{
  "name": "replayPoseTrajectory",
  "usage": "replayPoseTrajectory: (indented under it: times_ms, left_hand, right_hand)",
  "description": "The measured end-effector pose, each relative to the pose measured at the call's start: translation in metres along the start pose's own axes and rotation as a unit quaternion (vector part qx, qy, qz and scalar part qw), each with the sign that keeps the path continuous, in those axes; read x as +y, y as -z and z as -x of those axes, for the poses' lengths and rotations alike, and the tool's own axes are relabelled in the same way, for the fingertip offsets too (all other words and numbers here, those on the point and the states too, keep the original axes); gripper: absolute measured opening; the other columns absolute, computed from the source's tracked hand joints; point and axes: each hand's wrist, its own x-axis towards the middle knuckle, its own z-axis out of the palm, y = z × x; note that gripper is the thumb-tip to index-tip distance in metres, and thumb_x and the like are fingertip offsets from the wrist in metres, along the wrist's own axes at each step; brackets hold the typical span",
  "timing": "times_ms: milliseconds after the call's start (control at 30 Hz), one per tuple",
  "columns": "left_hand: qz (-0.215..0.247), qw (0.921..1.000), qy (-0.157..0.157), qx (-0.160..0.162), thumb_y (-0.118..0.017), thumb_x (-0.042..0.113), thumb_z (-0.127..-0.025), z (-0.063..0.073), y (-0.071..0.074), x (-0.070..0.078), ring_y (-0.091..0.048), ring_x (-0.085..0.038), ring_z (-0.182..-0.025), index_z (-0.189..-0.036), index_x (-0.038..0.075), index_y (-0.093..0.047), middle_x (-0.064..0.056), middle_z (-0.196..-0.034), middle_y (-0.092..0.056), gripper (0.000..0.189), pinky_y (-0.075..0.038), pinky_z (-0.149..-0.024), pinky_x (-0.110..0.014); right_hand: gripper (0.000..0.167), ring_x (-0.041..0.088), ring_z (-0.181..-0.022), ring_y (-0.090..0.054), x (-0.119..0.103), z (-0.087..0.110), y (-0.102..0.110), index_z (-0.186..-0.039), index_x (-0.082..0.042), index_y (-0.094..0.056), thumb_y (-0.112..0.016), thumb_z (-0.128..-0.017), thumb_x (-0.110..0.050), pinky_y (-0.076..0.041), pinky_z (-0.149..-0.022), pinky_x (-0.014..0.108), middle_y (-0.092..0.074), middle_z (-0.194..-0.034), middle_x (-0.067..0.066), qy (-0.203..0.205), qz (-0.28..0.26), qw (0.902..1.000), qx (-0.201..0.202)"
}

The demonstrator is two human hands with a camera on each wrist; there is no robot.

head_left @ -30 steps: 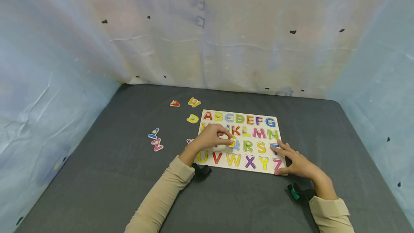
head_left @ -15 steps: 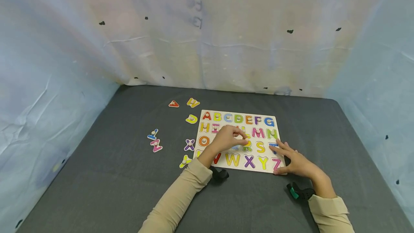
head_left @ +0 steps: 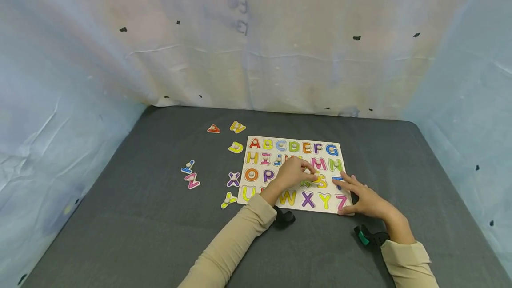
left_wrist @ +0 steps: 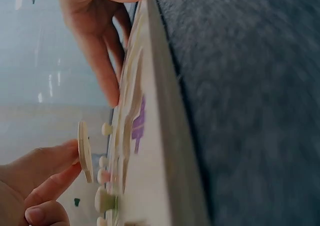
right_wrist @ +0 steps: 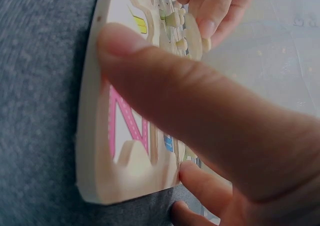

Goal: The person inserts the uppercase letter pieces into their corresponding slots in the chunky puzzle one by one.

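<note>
My left hand pinches a yellow letter piece, which looks like an S, between thumb and fingers above the wooden alphabet puzzle board. In the left wrist view the piece stands on edge, apart from the board's knobs. The head view has it overlapping the printed yellow S recess. My right hand rests on the board's near right corner, fingers spread. Its thumb lies over the near edge by the pink Z recess, and its fingertips reach the blue T.
Loose pieces lie left of the board: a purple X, a yellow Y, a pink Z, a blue T, a yellow U, a yellow W and a red V. Curtains surround the dark table.
My left hand has moved right across the board with the yellow piece, from near the Q to the S recess. The right hand stays at the corner.
</note>
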Motion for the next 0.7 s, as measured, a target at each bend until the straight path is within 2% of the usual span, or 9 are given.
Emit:
replayPoseTrajectory:
  times_ms: [233, 400, 500, 700]
  left_hand:
    - [-0.022, 0.9994, 0.025, -0.003, -0.077, 0.036, -0.081, -0.004, -0.01, 0.01, -0.06, -0.008, -0.091, -0.088, 0.024, -0.078, 0.004, -0.104, -0.071, 0.014, -0.04, -0.07, -0.018]
    - [-0.031, 0.9986, 0.041, -0.01, -0.078, 0.035, -0.08, -0.005, -0.014, 0.013, -0.054, -0.005, -0.081, -0.086, 0.023, -0.078, 0.006, -0.095, -0.07, 0.014, -0.038, -0.068, -0.018]
    - [-0.038, 0.998, 0.05, -0.012, -0.079, 0.035, -0.079, -0.006, -0.016, 0.014, -0.053, -0.005, -0.076, -0.086, 0.022, -0.078, 0.006, -0.093, -0.07, 0.015, -0.036, -0.065, -0.018]
    - [-0.064, 0.9969, 0.044, -0.004, -0.078, 0.037, -0.079, -0.007, -0.02, 0.016, -0.052, -0.003, -0.074, -0.086, 0.024, -0.078, 0.007, -0.092, -0.071, 0.015, -0.035, -0.062, -0.018]
  right_hand:
    - [0.103, 0.063, -0.139, -0.01, -0.003, 0.001, 0.0, -0.151, -0.003, -0.024, -0.084, -0.071, -0.031, -0.007, -0.101, 0.081, -0.016, -0.156, 0.033, -0.022, 0.007, 0.9997, 0.009]
    - [0.118, 0.061, -0.139, -0.015, -0.004, 0.001, 0.0, -0.154, -0.002, -0.011, -0.086, -0.069, -0.034, -0.016, -0.105, 0.076, -0.011, -0.156, 0.034, -0.04, 0.008, 0.999, 0.016]
    - [0.12, 0.06, -0.138, -0.019, -0.004, 0.0, 0.0, -0.154, 0.001, -0.01, -0.086, -0.068, -0.036, -0.023, -0.105, 0.073, -0.01, -0.155, 0.036, -0.043, 0.015, 0.9988, 0.019]
    - [0.12, 0.059, -0.137, -0.022, -0.003, 0.001, 0.001, -0.152, 0.005, -0.012, -0.086, -0.068, -0.036, -0.024, -0.105, 0.072, -0.014, -0.154, 0.037, -0.052, 0.015, 0.9983, 0.021]
